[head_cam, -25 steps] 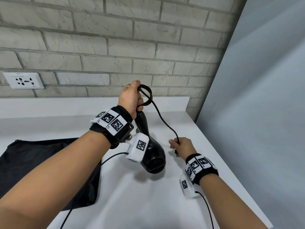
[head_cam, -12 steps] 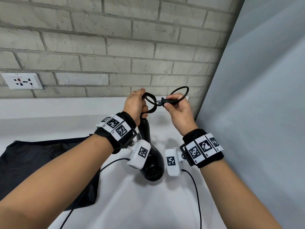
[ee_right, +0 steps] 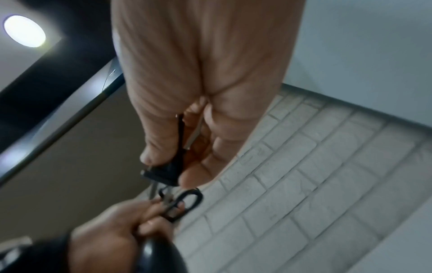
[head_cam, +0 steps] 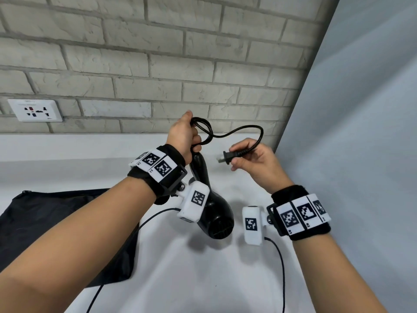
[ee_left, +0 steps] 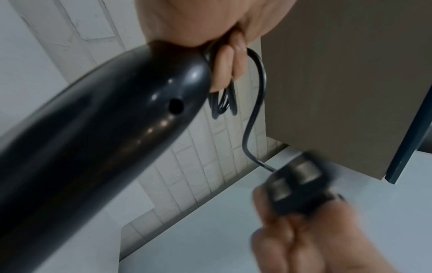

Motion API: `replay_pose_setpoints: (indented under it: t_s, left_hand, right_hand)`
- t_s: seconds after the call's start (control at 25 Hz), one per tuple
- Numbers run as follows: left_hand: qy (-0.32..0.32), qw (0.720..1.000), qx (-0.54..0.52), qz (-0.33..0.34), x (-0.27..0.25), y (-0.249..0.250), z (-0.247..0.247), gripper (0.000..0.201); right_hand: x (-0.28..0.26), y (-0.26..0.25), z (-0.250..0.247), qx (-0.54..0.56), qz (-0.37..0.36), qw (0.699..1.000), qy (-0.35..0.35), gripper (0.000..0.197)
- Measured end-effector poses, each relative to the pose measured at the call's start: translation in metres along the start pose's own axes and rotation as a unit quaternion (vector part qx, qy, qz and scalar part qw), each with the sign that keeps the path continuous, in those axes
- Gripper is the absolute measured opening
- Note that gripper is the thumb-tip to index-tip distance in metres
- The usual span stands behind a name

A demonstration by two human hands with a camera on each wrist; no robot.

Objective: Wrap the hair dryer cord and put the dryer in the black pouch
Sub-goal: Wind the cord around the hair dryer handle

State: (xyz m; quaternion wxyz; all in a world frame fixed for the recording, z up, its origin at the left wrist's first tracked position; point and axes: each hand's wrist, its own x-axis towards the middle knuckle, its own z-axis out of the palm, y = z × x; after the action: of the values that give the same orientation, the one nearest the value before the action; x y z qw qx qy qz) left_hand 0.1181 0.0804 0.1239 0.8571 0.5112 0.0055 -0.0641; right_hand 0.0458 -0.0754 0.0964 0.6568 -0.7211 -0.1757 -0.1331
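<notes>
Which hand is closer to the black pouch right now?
Left. The left hand holds the hair dryer up by its handle, just right of the black pouch on the counter. The right hand, pinching the plug, is farther right.

No word or brand can be read anywhere. The black-and-white square code markers on the black wristbands (head_cam: 158,164) and on the white wrist camera housings (head_cam: 251,224) carry patterns only; tiny characters beside them and the white wall socket's (head_cam: 35,110) marks are too small to make out.
</notes>
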Motion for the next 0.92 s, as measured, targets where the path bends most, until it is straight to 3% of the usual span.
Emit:
replay_pose_setpoints:
  t_s: [0.08, 0.16, 0.24, 0.32, 0.44, 0.56, 0.76, 0.84, 0.92]
  left_hand:
    - [-0.01, 1.0, 0.002, -0.004, -0.002, 0.005, -0.001, 0.029]
    - [-0.029, 0.999, 0.02, -0.014, -0.006, 0.007, 0.002, 0.029]
    - [-0.054, 0.997, 0.049, -0.032, -0.011, 0.006, 0.004, 0.028]
    - [-0.082, 0.992, 0.075, -0.055, -0.017, 0.003, 0.006, 0.029]
    - [-0.111, 0.985, 0.107, -0.078, -0.024, -0.005, 0.008, 0.036]
    - [-0.115, 0.981, 0.129, -0.087, -0.028, -0.012, 0.009, 0.037]
    - [-0.09, 0.986, 0.116, -0.074, -0.028, -0.012, 0.012, 0.035]
    - [-0.087, 0.989, 0.105, -0.065, -0.028, -0.009, 0.014, 0.036]
    - [-0.094, 0.988, 0.103, -0.061, -0.03, -0.007, 0.016, 0.036]
  right_hand:
    - [0.002, 0.007, -0.009, -0.175, 0.036, 0.983, 0.037, 0.03]
    - [0.006, 0.016, -0.014, -0.314, 0.05, 0.94, 0.125, 0.025]
    - [0.01, 0.022, -0.014, -0.33, 0.025, 0.921, 0.205, 0.023]
    - [0.014, 0.02, -0.013, -0.287, -0.03, 0.925, 0.249, 0.035]
    - [0.018, 0.008, -0.007, -0.204, -0.134, 0.938, 0.247, 0.046]
    - [0.018, -0.007, 0.002, -0.147, -0.198, 0.941, 0.233, 0.037]
    - [0.009, -0.01, 0.014, -0.085, -0.133, 0.975, 0.158, 0.03]
    - [0.006, -0.004, 0.017, -0.136, -0.095, 0.978, 0.129, 0.026]
    - [0.004, 0.0, 0.019, -0.23, -0.075, 0.961, 0.133, 0.019]
